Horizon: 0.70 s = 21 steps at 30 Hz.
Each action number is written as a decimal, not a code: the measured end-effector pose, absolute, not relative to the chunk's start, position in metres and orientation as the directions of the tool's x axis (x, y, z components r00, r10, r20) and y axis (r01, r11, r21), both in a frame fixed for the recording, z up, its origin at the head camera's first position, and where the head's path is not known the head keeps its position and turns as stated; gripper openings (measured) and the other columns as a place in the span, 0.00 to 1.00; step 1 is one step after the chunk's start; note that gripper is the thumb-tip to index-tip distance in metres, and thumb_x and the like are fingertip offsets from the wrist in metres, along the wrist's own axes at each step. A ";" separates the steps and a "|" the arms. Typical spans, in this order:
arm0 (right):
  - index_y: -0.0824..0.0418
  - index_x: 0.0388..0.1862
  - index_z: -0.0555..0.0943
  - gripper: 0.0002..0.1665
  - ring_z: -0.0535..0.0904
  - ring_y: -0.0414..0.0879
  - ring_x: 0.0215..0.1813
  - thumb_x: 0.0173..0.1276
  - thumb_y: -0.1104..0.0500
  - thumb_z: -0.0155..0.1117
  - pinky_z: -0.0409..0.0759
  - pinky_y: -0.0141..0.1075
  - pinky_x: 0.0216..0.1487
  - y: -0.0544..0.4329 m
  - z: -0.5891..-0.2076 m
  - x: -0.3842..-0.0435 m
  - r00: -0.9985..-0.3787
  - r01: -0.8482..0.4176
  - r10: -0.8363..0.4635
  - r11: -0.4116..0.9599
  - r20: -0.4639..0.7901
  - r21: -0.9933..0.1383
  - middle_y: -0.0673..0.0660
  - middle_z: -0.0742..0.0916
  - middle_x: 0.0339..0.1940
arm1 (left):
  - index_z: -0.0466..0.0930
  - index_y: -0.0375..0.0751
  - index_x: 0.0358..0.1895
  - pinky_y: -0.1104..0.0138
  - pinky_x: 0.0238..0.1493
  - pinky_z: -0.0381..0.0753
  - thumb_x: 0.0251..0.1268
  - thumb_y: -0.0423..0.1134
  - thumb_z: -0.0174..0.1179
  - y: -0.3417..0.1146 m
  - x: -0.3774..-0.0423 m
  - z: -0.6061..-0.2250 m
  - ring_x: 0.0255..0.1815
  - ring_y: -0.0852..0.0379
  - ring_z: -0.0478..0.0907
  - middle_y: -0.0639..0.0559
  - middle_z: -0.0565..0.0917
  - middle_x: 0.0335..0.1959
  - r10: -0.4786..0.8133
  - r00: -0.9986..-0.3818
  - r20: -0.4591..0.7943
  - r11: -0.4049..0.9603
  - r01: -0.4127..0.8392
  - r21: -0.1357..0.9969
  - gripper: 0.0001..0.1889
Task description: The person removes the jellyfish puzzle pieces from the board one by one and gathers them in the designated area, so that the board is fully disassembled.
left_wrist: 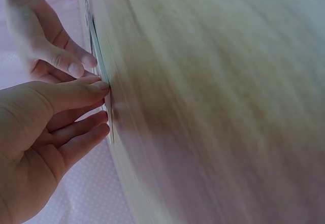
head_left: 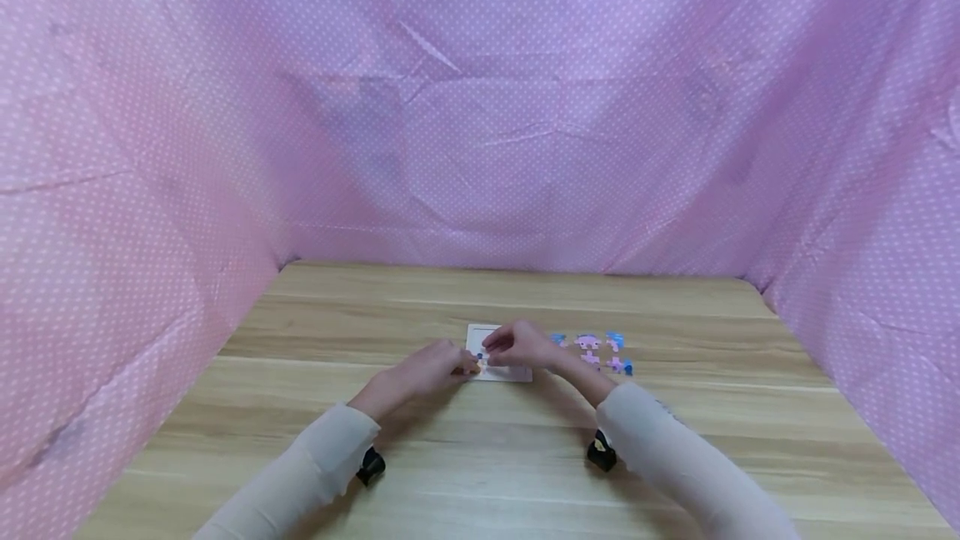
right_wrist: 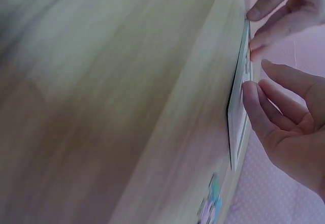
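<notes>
In the head view a small white puzzle tray (head_left: 517, 374) lies flat on the table, partly covered by both hands. My left hand (head_left: 435, 367) rests at its left side, thumb and fingertips touching the near left corner. A small puzzle piece (head_left: 482, 366) with some orange and dark blue shows beside these fingertips, inside the tray. Over the tray's middle is my right hand (head_left: 523, 345), thumb and fingers apart. In the right wrist view, the right hand's (right_wrist: 289, 115) fingertips are right at the tray surface, with nothing visible between thumb and fingers.
Several loose pink and blue puzzle pieces (head_left: 588, 342) lie in rows right of the tray, some behind the right forearm. The wooden table (head_left: 480, 457) is enclosed by pink dotted cloth (head_left: 480, 148) at the back and sides. A black wrist device (head_left: 602, 452) hangs under each sleeve.
</notes>
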State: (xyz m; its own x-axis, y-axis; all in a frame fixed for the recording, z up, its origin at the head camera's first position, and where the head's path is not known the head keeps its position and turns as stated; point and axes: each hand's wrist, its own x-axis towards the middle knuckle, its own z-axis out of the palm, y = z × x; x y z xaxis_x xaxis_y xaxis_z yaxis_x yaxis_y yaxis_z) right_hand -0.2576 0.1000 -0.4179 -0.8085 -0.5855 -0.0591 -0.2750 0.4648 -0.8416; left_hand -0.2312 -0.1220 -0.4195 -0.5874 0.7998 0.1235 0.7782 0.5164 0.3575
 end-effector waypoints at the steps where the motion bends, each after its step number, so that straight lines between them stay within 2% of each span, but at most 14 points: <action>1: 0.76 0.50 0.83 0.17 0.86 0.51 0.44 0.63 0.70 0.72 0.83 0.33 0.46 0.097 -0.418 -0.257 -0.807 -0.273 -0.587 0.465 -0.062 -0.842 0.66 0.88 0.45 | 0.89 0.37 0.44 0.69 0.47 0.82 0.66 0.26 0.64 -0.122 -0.231 -0.419 0.43 0.58 0.85 0.49 0.89 0.43 0.803 -0.581 0.131 0.509 0.783 0.357 0.08; 7: 0.78 0.49 0.82 0.17 0.85 0.47 0.41 0.61 0.73 0.71 0.82 0.31 0.44 0.086 -0.419 -0.256 -0.807 -0.283 -0.587 0.473 -0.059 -0.835 0.67 0.88 0.43 | 0.89 0.38 0.38 0.71 0.38 0.80 0.65 0.26 0.65 -0.121 -0.230 -0.418 0.33 0.62 0.79 0.51 0.88 0.36 0.792 -0.593 0.146 0.518 0.779 0.353 0.05; 12: 0.74 0.46 0.84 0.16 0.79 0.37 0.34 0.58 0.72 0.73 0.79 0.27 0.39 0.081 -0.422 -0.256 -0.805 -0.373 -0.593 0.519 -0.010 -0.769 0.59 0.88 0.34 | 0.87 0.39 0.35 0.71 0.31 0.75 0.66 0.26 0.63 -0.120 -0.229 -0.416 0.27 0.63 0.73 0.52 0.85 0.30 0.766 -0.629 0.136 0.552 0.750 0.365 0.05; 17: 0.72 0.41 0.86 0.12 0.75 0.33 0.31 0.57 0.71 0.74 0.76 0.25 0.36 0.079 -0.422 -0.254 -0.789 -0.446 -0.614 0.534 0.033 -0.718 0.55 0.86 0.29 | 0.87 0.39 0.34 0.70 0.30 0.73 0.65 0.25 0.62 -0.120 -0.227 -0.415 0.26 0.62 0.72 0.53 0.84 0.28 0.728 -0.677 0.108 0.602 0.707 0.371 0.07; 21: 0.73 0.39 0.84 0.12 0.75 0.35 0.31 0.56 0.72 0.74 0.76 0.25 0.36 0.079 -0.422 -0.253 -0.799 -0.426 -0.601 0.534 0.027 -0.731 0.57 0.85 0.29 | 0.88 0.38 0.36 0.71 0.31 0.73 0.64 0.24 0.62 -0.121 -0.226 -0.415 0.27 0.62 0.72 0.53 0.85 0.31 0.721 -0.686 0.099 0.611 0.696 0.376 0.07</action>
State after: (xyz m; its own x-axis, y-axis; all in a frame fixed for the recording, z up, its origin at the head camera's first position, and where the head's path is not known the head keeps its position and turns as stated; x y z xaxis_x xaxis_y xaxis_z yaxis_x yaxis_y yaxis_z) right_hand -0.2529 0.0788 -0.4217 -0.7988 -0.6009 0.0270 -0.4260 0.5335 -0.7307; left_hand -0.2262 -0.1207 -0.4148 -0.6861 0.7208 0.0986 0.6963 0.6112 0.3764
